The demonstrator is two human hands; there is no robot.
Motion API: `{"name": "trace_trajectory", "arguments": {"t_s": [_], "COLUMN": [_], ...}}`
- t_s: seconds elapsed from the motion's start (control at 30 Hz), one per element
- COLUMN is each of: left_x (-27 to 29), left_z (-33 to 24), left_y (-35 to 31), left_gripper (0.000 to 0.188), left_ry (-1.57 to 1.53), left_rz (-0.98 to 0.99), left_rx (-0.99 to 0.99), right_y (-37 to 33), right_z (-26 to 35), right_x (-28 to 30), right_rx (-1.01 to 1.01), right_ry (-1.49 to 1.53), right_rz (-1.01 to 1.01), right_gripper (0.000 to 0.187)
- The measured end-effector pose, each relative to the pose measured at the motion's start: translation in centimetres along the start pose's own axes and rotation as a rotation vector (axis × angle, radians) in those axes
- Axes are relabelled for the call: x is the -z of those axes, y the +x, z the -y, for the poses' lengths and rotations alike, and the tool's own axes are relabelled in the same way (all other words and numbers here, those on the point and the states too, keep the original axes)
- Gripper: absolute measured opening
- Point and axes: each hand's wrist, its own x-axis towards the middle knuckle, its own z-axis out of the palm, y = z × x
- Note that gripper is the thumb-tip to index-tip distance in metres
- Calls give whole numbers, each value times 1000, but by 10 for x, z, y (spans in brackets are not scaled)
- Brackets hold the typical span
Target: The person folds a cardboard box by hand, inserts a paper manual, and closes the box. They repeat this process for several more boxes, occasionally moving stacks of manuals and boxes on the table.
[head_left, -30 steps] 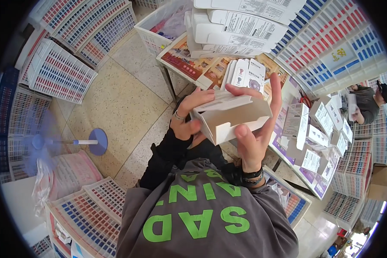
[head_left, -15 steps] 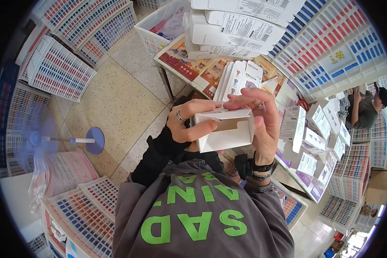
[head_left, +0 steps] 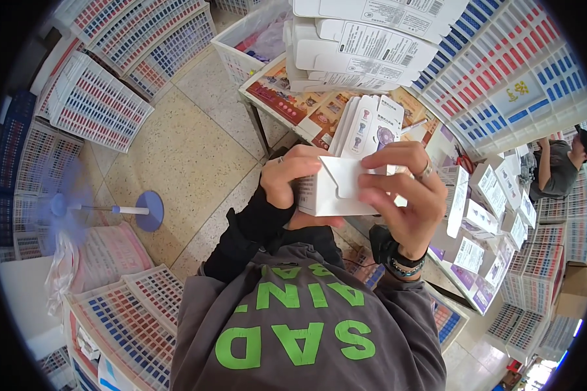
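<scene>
Both my hands hold a small white cardboard box (head_left: 336, 189) in front of my chest. My left hand (head_left: 293, 179) grips its left end, thumb on top, fingers under it. On the right, my right hand (head_left: 407, 195), wearing a ring, presses the box's end flap with its fingers. Just behind the box stands a row of flat printed cartons (head_left: 368, 124) on the table (head_left: 274, 88).
A tall stack of flat white cartons (head_left: 365, 39) lies at the table's far end. More folded boxes (head_left: 486, 208) cover the table to my right. Stacked plastic crates (head_left: 98, 104) ring the floor. A blue fan (head_left: 65, 208) spins at left. Another person (head_left: 557, 166) works at far right.
The box was open and tilted a second ago; now it is turned level and its end flap is folded down under my right fingers.
</scene>
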Motion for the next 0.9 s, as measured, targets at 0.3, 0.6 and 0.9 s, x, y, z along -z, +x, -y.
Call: {"name": "trace_trajectory", "arguments": {"t_s": [0.3,0.6,0.9], "left_x": [7,5,-47], "left_z": [-8,1,4], "left_y": [0,-5,14], "left_gripper": [80,78,73], "left_ry": [147,91,-33], "left_rz": [249,304,340], "left_rx": [110,197,-5], "right_y": [5,-8,-49], "right_z": [0,-14,16], "right_x": [-7,5,38], "right_rx": [-152,-211,-299], "right_ry": [-71,8,-234], "right_rz": [78,133,168], "right_gripper": [25,36,68]}}
